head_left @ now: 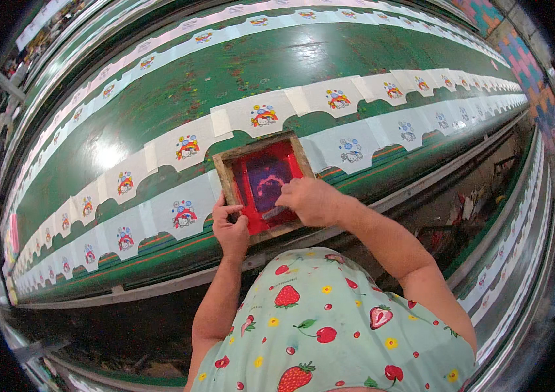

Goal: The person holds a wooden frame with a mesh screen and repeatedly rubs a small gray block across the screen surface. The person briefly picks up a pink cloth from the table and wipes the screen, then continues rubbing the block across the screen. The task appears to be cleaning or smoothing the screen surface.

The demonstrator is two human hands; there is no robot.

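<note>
A wooden screen-printing frame [228, 178] lies over the near row of pale cut pieces on a long green table. Red ink coats its inside, around a purple mesh window [266, 178] with a pinkish pattern. My left hand [230, 230] grips the frame's lower left side, thumb on the rim. Inside the frame, at its lower right, my right hand [313, 201] is closed on a squeegee [277, 212], mostly hidden by the fingers. Left of the frame, a piece [184, 214] carries a print with red in it; to the right, another piece [350, 151] shows only blue and dark lines.
The green table [225, 81] curves across the view, with a second row of printed pieces [264, 117] behind and more along its far side. Dark gaps run below the near edge. Another table with pieces [506, 248] stands at right.
</note>
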